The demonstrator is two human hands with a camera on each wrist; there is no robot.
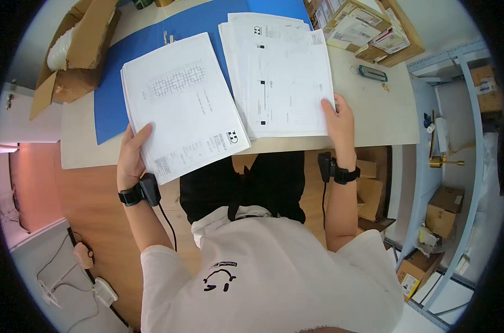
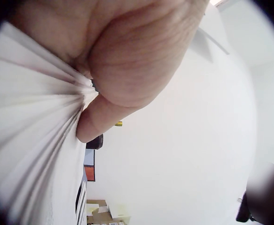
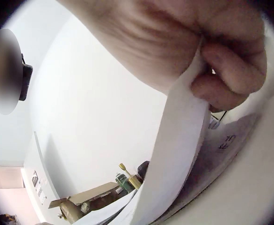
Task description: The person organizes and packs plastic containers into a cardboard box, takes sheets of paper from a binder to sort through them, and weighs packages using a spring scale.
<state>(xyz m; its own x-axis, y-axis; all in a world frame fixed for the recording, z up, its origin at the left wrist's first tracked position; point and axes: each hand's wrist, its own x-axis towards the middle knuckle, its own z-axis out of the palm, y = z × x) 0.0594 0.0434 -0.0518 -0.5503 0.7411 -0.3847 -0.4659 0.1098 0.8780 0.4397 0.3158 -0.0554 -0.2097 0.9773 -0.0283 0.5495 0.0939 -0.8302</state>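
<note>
In the head view my left hand (image 1: 132,156) grips the lower left edge of a paper stack (image 1: 191,122), thumb on top. The stack's top sheet carries a grid drawing and a printed logo. Its page edges (image 2: 29,140) fan out below the thumb in the left wrist view. My right hand (image 1: 340,122) pinches the right edge of a second stack of printed sheets (image 1: 290,83), thumb over the top page. From the right wrist view, curled fingers hold the bent sheets (image 3: 174,140) against the palm. The two stacks lie side by side, their inner edges close together.
Under the papers spreads a blue mat (image 1: 113,89) on the pale table (image 1: 374,116). An open cardboard box (image 1: 85,61) stands at the left, with several labelled boxes (image 1: 357,25) at the back right. A teal-and-black tool (image 1: 372,73) lies near them. Shelving (image 1: 418,183) is at the right.
</note>
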